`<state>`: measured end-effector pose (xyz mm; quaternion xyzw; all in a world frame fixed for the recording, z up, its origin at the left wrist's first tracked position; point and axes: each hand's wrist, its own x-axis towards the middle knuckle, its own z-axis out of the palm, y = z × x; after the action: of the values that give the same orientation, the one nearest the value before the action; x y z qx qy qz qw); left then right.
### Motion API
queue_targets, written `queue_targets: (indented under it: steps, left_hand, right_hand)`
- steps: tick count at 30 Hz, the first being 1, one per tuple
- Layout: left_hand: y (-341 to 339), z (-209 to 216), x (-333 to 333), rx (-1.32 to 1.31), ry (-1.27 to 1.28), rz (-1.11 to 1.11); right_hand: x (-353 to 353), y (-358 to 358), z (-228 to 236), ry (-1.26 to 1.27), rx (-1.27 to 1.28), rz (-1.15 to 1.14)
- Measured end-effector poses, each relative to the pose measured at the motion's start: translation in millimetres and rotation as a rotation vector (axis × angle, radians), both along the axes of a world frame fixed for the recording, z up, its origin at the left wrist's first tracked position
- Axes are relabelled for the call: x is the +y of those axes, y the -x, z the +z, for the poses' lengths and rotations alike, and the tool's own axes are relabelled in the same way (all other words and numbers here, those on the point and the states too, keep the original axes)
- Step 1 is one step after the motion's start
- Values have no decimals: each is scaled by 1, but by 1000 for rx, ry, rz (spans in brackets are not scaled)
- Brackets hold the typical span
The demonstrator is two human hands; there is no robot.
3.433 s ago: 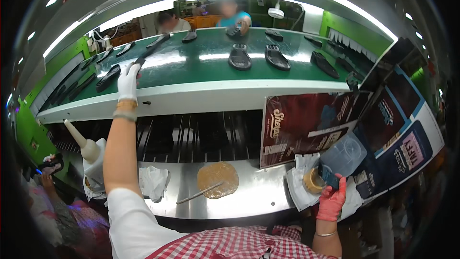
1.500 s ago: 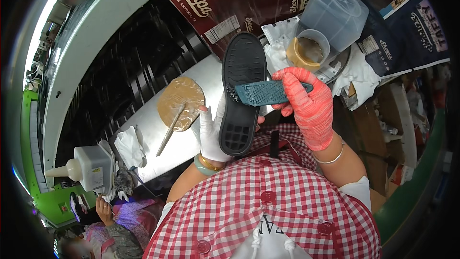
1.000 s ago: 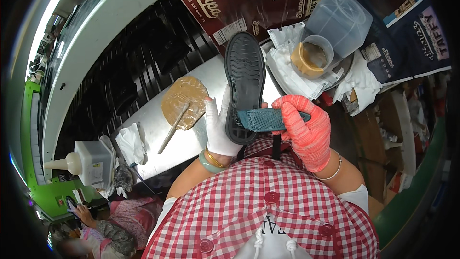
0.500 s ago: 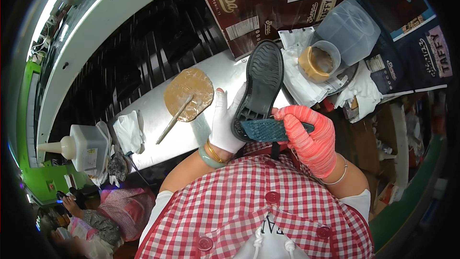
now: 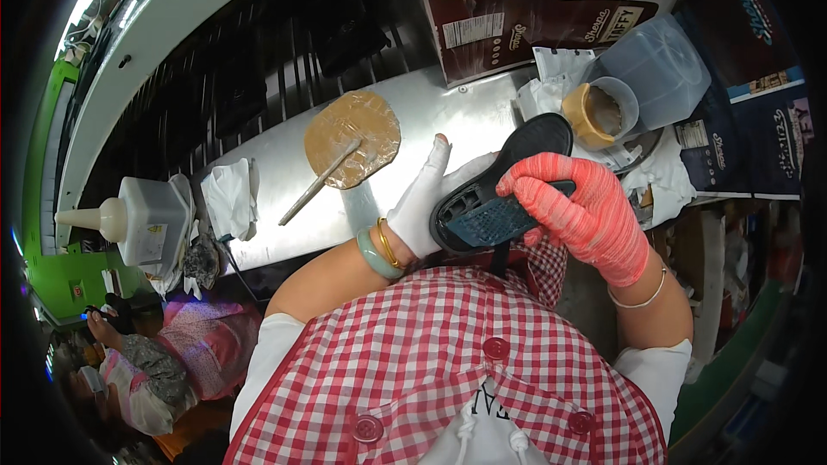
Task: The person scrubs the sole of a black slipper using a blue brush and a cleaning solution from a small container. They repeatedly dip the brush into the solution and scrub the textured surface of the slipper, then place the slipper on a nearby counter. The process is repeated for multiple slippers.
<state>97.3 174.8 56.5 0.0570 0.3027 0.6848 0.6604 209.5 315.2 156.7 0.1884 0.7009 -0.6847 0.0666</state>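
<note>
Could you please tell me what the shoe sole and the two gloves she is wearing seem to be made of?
The shoe sole looks like matte black moulded rubber or foam, with a teal textured insert. The left hand wears a white knitted fabric glove; the right hand a red ribbed knit, possibly coated.

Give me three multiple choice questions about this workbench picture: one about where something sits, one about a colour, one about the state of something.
1. Where is the white squeeze bottle?
A. At the left end of the metal bench
B. In the right hand
C. Inside the clear tub

2. What colour is the glove on the right hand?
A. Blue
B. Red-orange
C. Black

3. How is the black shoe sole held?
A. Lying alone on the bench
B. Between both hands
C. Left hand only

Answers: 1 A, it stands by the crumpled rag; 2 B, the knit is red-orange; 3 B, the white-gloved left hand supports it while the right has its grip on top.
</note>
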Motion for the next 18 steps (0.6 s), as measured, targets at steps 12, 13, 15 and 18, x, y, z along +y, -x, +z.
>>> queue_targets:
  steps: [12,13,15,18]
  left_hand:
    - [22,-15,-4,-74,50,-369]
    - [25,-20,-5,-56,45,-402]
    - [30,-32,-7,-20,37,-470]
    - [31,-18,-8,-12,89,-446]
  right_hand:
    - [-3,35,12,-72,-164,216]
    - [-5,36,13,-89,-161,222]
    - [-5,38,15,-88,-158,248]
    - [-1,37,11,-97,-149,267]
